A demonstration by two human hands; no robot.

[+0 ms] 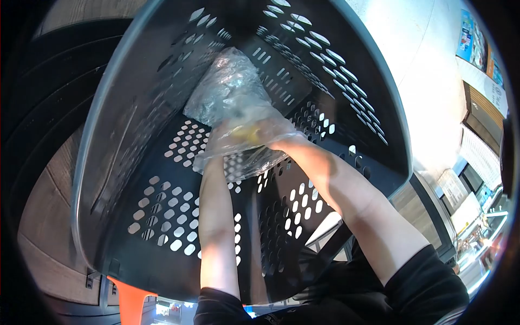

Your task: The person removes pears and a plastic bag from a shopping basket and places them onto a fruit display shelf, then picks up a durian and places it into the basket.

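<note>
**Clear Plastic Bag Lies Deep in Perforated Black Basket**

Black sleeves fill the near edge, an orange plastic part showing beneath the basket's near left corner. Two bare forearms reach in over the rim. The left hand and right hand sit side by side inside the bag, veiled by crinkled film; whether the fingers are clamped or apart cannot be told. Between them shows a blurred yellow item. The bag's open mouth faces the wearer, its long axis running away from the body, its closed end pointing toward the far wall. The slotted floor shows left of the bag and beside both forearms, leaving room there, with steep walls rising around. Beyond stand wood-look planks at left and printed panels at right.
</note>
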